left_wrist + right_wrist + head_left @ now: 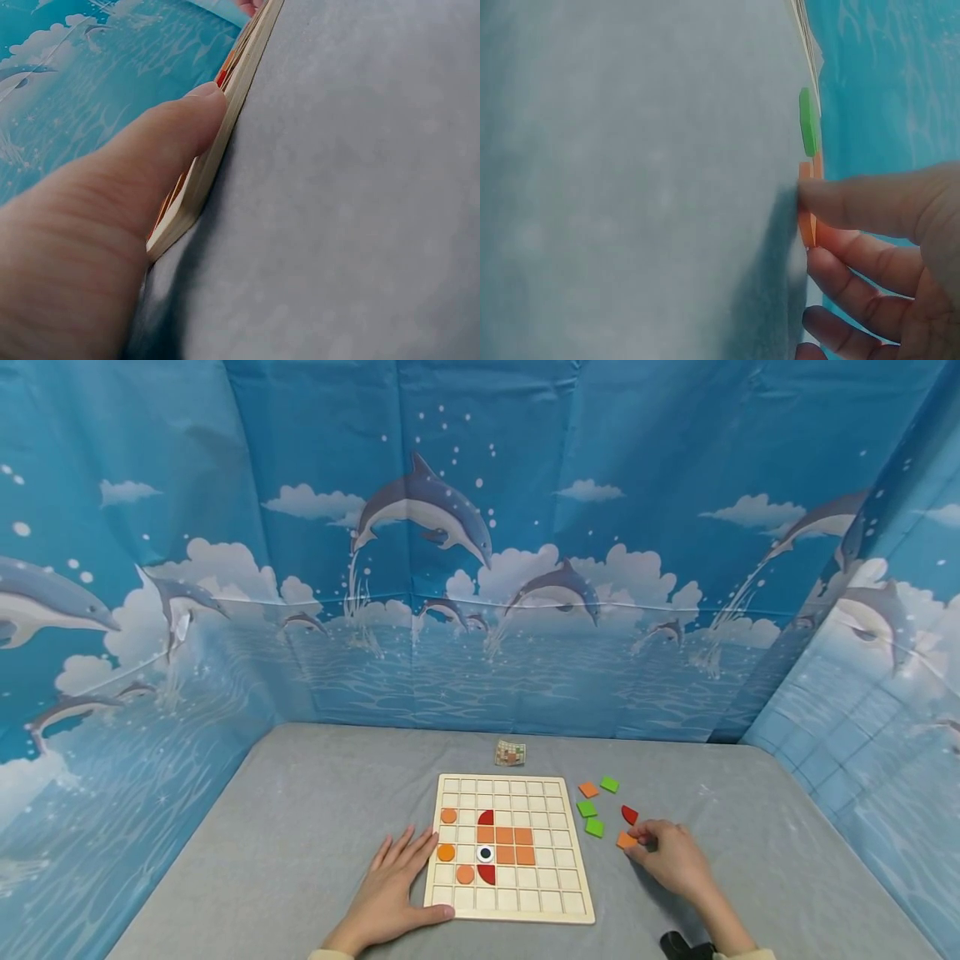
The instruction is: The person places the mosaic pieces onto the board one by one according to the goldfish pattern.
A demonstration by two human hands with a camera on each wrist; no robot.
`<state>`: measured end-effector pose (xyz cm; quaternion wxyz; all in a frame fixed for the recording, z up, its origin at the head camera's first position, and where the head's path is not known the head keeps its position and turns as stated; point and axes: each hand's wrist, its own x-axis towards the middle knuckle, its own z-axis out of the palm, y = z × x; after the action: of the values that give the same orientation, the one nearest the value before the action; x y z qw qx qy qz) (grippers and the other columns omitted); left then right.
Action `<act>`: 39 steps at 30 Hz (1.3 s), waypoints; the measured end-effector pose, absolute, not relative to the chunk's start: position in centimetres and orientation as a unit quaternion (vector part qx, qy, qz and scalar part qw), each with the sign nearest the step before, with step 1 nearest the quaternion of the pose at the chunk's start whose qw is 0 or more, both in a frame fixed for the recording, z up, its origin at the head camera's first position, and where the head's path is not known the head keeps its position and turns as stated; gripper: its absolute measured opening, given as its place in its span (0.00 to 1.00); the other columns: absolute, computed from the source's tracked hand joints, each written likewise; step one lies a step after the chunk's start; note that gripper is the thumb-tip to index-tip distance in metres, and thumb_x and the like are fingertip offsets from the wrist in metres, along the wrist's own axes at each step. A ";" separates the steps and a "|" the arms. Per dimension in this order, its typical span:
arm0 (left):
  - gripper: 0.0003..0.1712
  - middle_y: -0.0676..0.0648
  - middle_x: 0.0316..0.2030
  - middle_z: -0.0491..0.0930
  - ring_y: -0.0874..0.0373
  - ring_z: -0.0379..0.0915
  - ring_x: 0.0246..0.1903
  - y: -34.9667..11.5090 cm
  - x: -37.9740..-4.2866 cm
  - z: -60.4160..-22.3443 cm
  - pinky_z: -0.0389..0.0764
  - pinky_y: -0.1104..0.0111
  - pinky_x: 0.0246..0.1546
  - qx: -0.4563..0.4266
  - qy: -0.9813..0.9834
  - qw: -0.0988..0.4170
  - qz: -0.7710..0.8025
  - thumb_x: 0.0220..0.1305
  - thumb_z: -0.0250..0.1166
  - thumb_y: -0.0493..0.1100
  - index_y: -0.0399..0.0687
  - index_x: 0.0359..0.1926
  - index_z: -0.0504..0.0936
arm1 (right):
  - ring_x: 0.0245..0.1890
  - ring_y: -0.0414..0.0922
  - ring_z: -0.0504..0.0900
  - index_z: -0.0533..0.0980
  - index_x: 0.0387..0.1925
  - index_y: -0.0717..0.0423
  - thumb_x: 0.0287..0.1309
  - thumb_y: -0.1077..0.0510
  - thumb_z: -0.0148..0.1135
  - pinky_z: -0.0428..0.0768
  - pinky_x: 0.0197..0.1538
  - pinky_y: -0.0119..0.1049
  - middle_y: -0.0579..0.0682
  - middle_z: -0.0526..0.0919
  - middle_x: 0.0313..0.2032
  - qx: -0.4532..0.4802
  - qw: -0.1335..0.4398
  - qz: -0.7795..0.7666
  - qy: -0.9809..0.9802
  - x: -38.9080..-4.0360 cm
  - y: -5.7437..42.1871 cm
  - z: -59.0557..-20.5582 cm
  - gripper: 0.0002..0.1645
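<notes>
My left hand (388,893) rests at the lower left of a pale wooden grid board (551,900), fingers spread and straight along its left edge. In the left wrist view the thumb (169,135) lies over the board's front rim. On the board sit several orange squares (514,845), two red quarter-circles (486,817), orange discs (446,852) and a white disc with a black centre (485,854). Right of the board, my right hand (675,860) pinches an orange square tile (805,217) between thumb and forefinger, low at the grey tabletop.
Near the right hand lie a red quarter-circle (629,814), another orange tile (588,789) and several green tiles (594,827). A small patterned card (510,752) is behind the board. A dolphin-print curtain (480,677) encloses the grey table (300,793) at the back and sides.
</notes>
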<state>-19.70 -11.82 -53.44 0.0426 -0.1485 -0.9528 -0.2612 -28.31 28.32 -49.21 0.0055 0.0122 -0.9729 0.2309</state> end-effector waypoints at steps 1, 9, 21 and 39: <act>0.59 0.52 0.70 0.56 0.48 0.40 0.71 -11.8 -19.7 -53.4 0.36 0.49 0.65 -0.149 -0.953 0.042 -0.262 0.46 0.58 0.79 0.52 0.72 0.59 | 0.34 0.49 0.70 0.81 0.33 0.60 0.46 0.60 0.72 0.72 0.35 0.46 0.49 0.77 0.29 0.013 0.005 0.231 -0.973 -28.3 28.3 -49.2 0.11; 0.59 0.52 0.70 0.56 0.48 0.40 0.71 -11.8 -19.7 -53.5 0.36 0.49 0.65 -0.147 -0.953 0.041 -0.260 0.46 0.57 0.80 0.51 0.72 0.59 | 0.35 0.49 0.70 0.82 0.32 0.57 0.43 0.56 0.76 0.73 0.38 0.47 0.49 0.77 0.31 0.023 -0.009 0.244 -0.969 -28.1 28.2 -49.1 0.14; 0.58 0.50 0.70 0.58 0.46 0.43 0.70 -11.8 -19.5 -53.7 0.38 0.47 0.65 -0.155 -0.951 0.058 -0.263 0.46 0.59 0.78 0.49 0.71 0.61 | 0.26 0.44 0.69 0.75 0.31 0.57 0.44 0.63 0.74 0.67 0.27 0.36 0.47 0.71 0.24 0.020 -0.028 0.309 -0.951 -27.8 27.4 -49.4 0.14; 0.60 0.51 0.70 0.57 0.48 0.40 0.71 -11.7 -19.8 -53.4 0.36 0.49 0.65 -0.141 -0.956 0.034 -0.256 0.45 0.57 0.80 0.50 0.72 0.59 | 0.23 0.43 0.69 0.73 0.30 0.56 0.47 0.59 0.73 0.67 0.22 0.34 0.47 0.72 0.23 0.036 -0.025 0.359 -0.932 -26.7 26.3 -48.8 0.14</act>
<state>-19.76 -11.74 -53.40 0.0343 -0.1414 -0.9558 -0.2556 -26.65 26.27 -48.81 -0.0250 0.0360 -0.9322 0.3592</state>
